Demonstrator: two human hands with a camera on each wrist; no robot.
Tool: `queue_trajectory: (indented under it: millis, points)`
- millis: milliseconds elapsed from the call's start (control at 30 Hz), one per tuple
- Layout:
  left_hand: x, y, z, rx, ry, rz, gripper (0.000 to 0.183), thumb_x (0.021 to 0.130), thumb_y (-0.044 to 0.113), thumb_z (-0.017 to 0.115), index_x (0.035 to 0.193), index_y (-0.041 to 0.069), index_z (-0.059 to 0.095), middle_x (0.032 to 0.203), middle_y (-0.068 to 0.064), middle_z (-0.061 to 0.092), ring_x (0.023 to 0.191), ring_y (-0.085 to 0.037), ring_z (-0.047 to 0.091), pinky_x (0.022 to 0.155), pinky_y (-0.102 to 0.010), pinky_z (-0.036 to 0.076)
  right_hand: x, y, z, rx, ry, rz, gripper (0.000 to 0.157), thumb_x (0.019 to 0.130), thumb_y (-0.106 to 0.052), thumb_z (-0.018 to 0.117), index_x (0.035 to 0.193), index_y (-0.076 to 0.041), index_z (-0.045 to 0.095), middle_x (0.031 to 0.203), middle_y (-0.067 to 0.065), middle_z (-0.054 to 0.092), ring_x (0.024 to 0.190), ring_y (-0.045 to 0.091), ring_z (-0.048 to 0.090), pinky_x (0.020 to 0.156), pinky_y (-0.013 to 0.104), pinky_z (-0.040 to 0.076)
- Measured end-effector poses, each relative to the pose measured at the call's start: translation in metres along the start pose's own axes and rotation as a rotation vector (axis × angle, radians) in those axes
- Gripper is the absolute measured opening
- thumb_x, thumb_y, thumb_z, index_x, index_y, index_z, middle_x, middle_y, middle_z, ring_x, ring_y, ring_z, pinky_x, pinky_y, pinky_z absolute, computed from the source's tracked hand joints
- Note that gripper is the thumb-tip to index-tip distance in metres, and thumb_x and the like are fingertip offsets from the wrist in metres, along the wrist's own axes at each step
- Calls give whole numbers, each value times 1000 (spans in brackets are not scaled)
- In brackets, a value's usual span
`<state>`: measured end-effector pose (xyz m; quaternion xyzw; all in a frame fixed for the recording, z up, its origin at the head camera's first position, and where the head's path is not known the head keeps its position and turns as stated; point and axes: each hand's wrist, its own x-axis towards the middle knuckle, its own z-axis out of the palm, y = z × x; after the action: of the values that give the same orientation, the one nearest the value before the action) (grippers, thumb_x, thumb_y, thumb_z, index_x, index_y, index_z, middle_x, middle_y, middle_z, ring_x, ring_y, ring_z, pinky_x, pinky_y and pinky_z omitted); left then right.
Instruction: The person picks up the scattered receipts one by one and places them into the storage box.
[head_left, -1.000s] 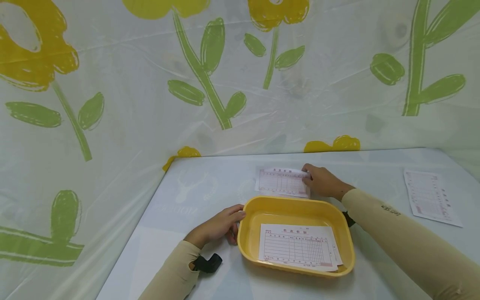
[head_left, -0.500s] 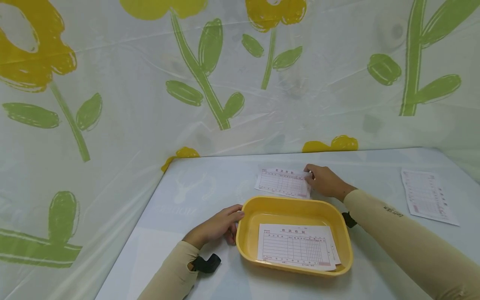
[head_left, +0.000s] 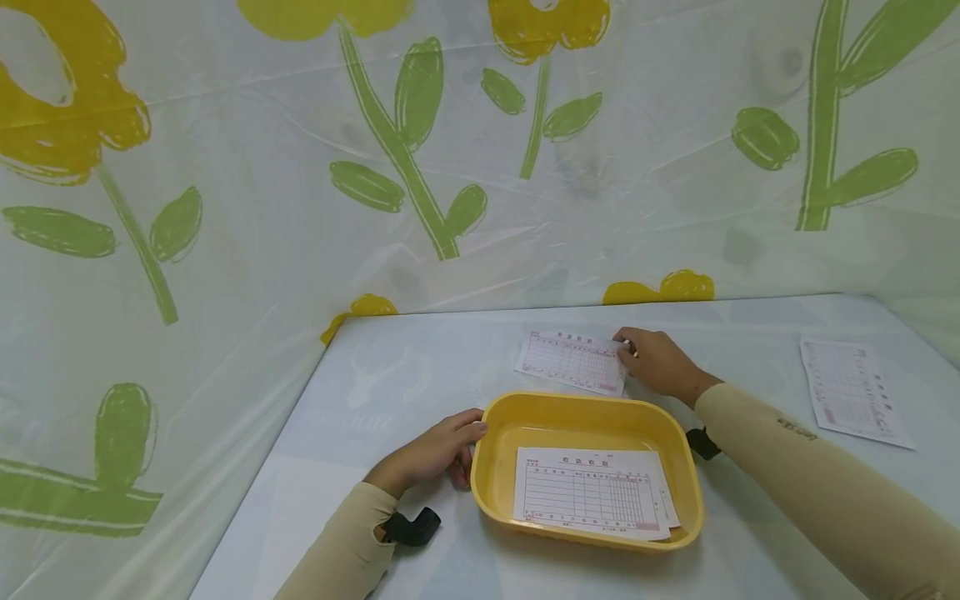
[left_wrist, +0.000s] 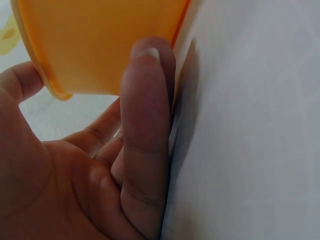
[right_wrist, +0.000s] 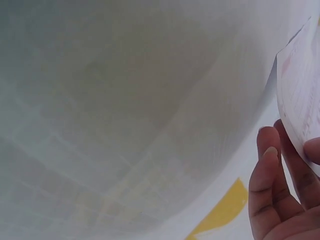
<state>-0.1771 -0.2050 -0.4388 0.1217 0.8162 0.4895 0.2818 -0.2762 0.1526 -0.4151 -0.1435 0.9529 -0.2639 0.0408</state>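
At the left end of the yellow plastic tray [head_left: 495, 467], my left hand [head_left: 438, 450] holds the rim and side wall. The left wrist view shows one fingertip on the tray's rim [left_wrist: 37, 80] and another finger along its outer wall. Beyond the tray, my right hand [head_left: 660, 360] pinches the right edge of a printed receipt slip [head_left: 570, 362] between thumb and fingers. That slip [right_wrist: 302, 95] bends slightly in the right wrist view. Inside the tray lie overlapping receipt slips [head_left: 592, 496], the top one printed with a red-and-black grid.
Another receipt slip [head_left: 855, 392] lies turned sideways on the white table [head_left: 360, 467] at the right. A white curtain [head_left: 285, 167] with yellow flowers and green stems hangs behind the table. A dark band [head_left: 414, 527] sits at the left wrist.
My right hand and the receipt slip have shifted slightly right, and the slip has tilted a little. The left hand stays at the tray; the whole view has drifted slightly.
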Motion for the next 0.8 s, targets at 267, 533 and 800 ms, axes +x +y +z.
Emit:
queue_trajectory:
  millis: [267, 533, 800]
  points:
    - [0, 0, 0, -6, -4, 3, 43, 105, 45, 40, 137, 17, 50, 68, -3, 67, 56, -17, 64, 61, -31, 58, -6, 1, -4, 43, 31, -4, 29, 103, -14, 52, 128, -1, 57, 116, 19, 67, 87, 22, 62, 83, 41, 58]
    - [-1, 1, 0, -5, -5, 7, 41, 106, 44, 40, 135, 17, 51, 68, -3, 66, 57, -17, 64, 61, -31, 58, -13, 1, -11, 93, 73, 2, 27, 104, -14, 50, 126, -1, 56, 109, 19, 69, 79, 20, 65, 70, 33, 56]
    - [-1, 2, 0, -7, 1, 7, 44, 105, 45, 40, 138, 18, 50, 68, -3, 66, 57, -17, 64, 62, -31, 58, -23, 3, -21, 133, 132, 0, 28, 104, -12, 49, 128, 1, 56, 100, 18, 70, 79, 26, 65, 63, 29, 50]
